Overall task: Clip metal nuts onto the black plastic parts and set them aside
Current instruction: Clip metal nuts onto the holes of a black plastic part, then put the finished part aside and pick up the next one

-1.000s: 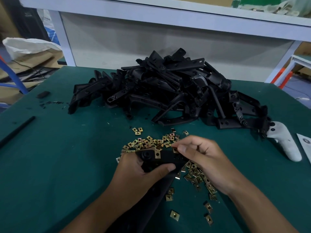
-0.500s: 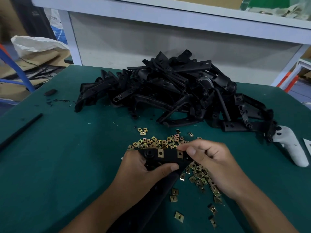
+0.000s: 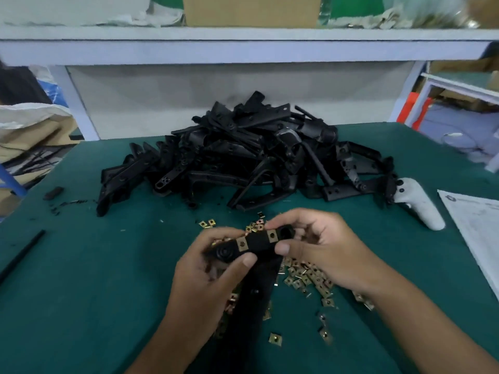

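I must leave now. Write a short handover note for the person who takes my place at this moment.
Left hand grips the black plastic part near its round boss; right hand pinches its far end.
Two metal nuts are already clipped on this part.
Loose nuts lie on the green table under and right of the hands.
The pile of black parts waits behind.
Left to do: check this part, set it aside, take the next from the pile.

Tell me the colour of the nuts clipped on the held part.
Brassy gold nuts, clearest in the head view.
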`<control>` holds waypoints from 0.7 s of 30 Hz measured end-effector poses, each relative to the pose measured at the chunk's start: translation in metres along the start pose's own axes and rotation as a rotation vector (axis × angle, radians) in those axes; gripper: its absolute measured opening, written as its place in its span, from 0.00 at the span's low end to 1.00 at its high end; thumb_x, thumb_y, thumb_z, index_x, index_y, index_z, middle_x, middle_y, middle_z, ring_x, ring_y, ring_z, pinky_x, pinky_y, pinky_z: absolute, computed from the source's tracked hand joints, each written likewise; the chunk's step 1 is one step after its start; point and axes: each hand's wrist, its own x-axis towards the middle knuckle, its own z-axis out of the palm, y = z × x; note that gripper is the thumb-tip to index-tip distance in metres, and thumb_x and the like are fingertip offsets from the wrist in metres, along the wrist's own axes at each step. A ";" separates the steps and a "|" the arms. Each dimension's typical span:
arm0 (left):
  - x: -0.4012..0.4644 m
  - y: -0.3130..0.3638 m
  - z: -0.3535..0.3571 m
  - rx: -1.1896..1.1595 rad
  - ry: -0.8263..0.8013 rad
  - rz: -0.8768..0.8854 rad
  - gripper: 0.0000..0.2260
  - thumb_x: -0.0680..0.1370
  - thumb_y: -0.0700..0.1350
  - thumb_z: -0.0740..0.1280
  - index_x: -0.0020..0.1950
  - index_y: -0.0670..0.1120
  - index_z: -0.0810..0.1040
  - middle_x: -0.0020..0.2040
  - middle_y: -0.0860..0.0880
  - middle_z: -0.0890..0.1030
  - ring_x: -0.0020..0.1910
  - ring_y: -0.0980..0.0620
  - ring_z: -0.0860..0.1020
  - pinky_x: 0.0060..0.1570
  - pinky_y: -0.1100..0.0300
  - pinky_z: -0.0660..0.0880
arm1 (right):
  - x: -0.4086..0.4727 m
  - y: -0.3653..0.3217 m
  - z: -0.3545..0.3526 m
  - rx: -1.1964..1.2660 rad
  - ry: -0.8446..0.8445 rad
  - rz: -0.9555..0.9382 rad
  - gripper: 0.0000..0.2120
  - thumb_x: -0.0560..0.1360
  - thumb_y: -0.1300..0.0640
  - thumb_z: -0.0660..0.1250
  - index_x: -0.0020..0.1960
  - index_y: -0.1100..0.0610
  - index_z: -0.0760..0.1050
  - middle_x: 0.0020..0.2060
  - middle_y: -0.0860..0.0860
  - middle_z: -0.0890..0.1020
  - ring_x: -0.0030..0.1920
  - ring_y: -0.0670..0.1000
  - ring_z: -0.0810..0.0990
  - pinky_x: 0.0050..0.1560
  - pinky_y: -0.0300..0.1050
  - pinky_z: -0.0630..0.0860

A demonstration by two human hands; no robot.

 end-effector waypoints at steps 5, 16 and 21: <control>-0.009 0.046 0.036 0.097 -0.078 0.153 0.10 0.67 0.52 0.78 0.46 0.59 0.82 0.41 0.64 0.84 0.36 0.66 0.81 0.33 0.76 0.74 | -0.070 -0.033 -0.032 -0.132 0.218 -0.088 0.12 0.71 0.44 0.76 0.55 0.43 0.84 0.44 0.51 0.85 0.41 0.49 0.82 0.43 0.40 0.77; -0.123 0.080 0.262 0.264 -0.661 0.377 0.11 0.69 0.51 0.79 0.49 0.54 0.82 0.61 0.57 0.79 0.62 0.53 0.76 0.63 0.56 0.69 | -0.360 -0.055 -0.101 -0.479 0.900 0.237 0.11 0.72 0.56 0.75 0.54 0.52 0.83 0.42 0.42 0.85 0.38 0.40 0.79 0.42 0.30 0.73; -0.177 0.072 0.326 0.376 -0.810 0.438 0.17 0.71 0.58 0.76 0.56 0.54 0.81 0.72 0.53 0.71 0.70 0.50 0.67 0.70 0.54 0.61 | -0.431 -0.043 -0.110 -0.625 1.124 0.431 0.18 0.70 0.51 0.75 0.59 0.47 0.80 0.54 0.44 0.85 0.56 0.44 0.82 0.52 0.37 0.78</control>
